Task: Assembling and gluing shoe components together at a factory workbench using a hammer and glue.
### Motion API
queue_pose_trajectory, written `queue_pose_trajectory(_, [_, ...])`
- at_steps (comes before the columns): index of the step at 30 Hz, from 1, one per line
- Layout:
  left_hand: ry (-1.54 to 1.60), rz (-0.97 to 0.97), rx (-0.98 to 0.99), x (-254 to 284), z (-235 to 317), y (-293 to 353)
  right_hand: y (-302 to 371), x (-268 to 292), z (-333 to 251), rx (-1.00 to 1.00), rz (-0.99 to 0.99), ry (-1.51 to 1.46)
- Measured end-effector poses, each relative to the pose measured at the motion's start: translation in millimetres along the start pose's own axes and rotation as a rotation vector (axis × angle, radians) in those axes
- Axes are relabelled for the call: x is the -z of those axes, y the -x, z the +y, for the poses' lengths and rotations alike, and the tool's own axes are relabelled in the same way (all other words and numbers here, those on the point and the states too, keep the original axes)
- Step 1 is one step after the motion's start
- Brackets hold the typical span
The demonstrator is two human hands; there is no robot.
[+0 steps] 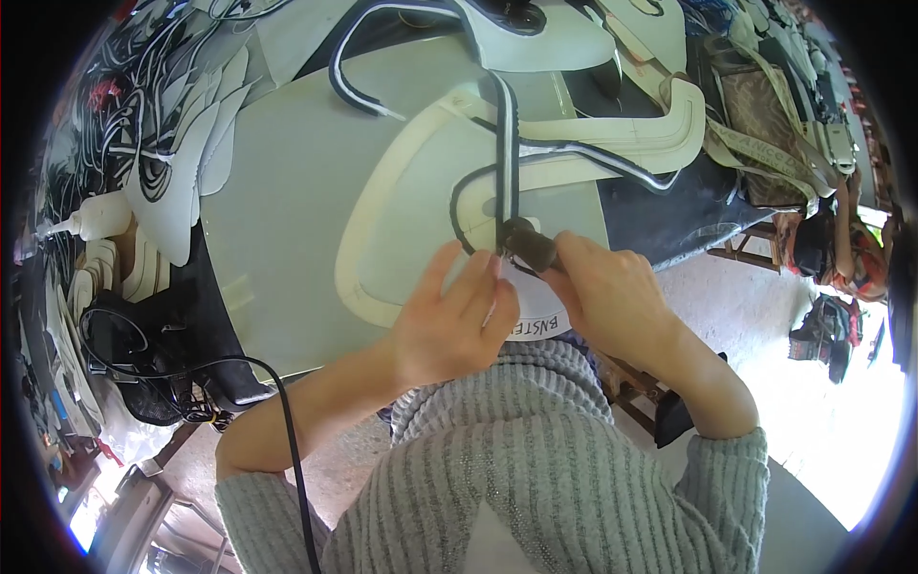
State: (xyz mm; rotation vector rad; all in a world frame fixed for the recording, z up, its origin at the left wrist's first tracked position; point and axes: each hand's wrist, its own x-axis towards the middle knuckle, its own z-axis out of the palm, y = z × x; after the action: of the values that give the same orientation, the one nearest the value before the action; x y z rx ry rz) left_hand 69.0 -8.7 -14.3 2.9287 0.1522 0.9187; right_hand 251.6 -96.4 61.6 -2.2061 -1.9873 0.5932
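Observation:
My right hand (609, 287) is closed round a dark, blunt-headed tool (532, 247) that looks like a small hammer, held over the lower end of a dark-edged white strip (508, 153). Close beside the tool's head, my left hand (457, 311) has its fingers bent and the tips together at that strip's end. The fingertips partly hide what they pinch. From there the strip runs away from me to a white curved panel (545, 43) with dark trim. Under my hands lies a cream strap-shaped piece (483, 198), and a large cream curved frame piece (368, 225) lies to the left.
A pale board (277, 210) covers the dark table. White cut panels (182, 182) and bundled trim strips pile up at the left, near a white squeeze bottle (100, 218). A black cable (287, 421) passes across my left forearm. Patterned bag material (751, 115) lies at the right.

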Motion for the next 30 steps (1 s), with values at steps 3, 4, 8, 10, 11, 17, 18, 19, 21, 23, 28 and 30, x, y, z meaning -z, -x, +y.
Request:
queue_pose_trajectory(3, [0.062,0.012,0.027,1.0,-1.0,-1.6,0.9,3.0,-0.3,-0.002,0.011,-0.018])
queue_pose_trajectory(4, [0.059,0.005,0.010,-0.1,-1.2,-0.8,0.9,4.9,-2.4,0.001,0.031,-0.055])
queue_pose_trajectory(8, [0.104,-0.028,-0.003,3.5,-2.6,-2.7,-0.4,10.5,-9.0,0.036,0.077,-0.095])
queue_pose_trajectory(10, [0.100,-0.019,-0.007,2.9,-2.9,-1.0,-1.6,10.4,-10.3,0.038,0.048,-0.078])
queue_pose_trajectory(11, [0.094,-0.009,-0.008,2.4,-2.9,-0.3,-2.0,10.0,-10.8,0.043,0.018,-0.059])
queue_pose_trajectory(17, [0.093,0.028,-0.029,1.0,-4.3,-2.0,0.1,3.5,-10.8,0.030,-0.026,-0.006])
queue_pose_trajectory(18, [0.093,0.027,-0.031,1.1,-4.6,-1.9,1.2,1.8,-10.8,0.028,-0.025,-0.007])
queue_pose_trajectory(19, [0.095,0.037,-0.040,1.0,-5.3,-1.9,2.3,0.1,-10.7,0.004,-0.055,0.001])
queue_pose_trajectory(21, [0.095,0.046,-0.050,2.2,-5.6,-1.2,3.5,-0.4,-11.7,-0.019,-0.084,0.006])
queue_pose_trajectory(23, [0.129,0.008,0.008,4.9,-6.1,0.6,3.7,0.8,-13.3,-0.021,-0.126,0.056])
queue_pose_trajectory(28, [0.484,-0.137,0.277,21.3,-44.2,-9.0,5.3,0.6,-10.0,-0.030,-0.117,0.031])
queue_pose_trajectory(30, [0.643,-0.202,0.365,21.8,-53.5,-12.0,6.5,0.2,-9.8,-0.043,-0.126,0.031])
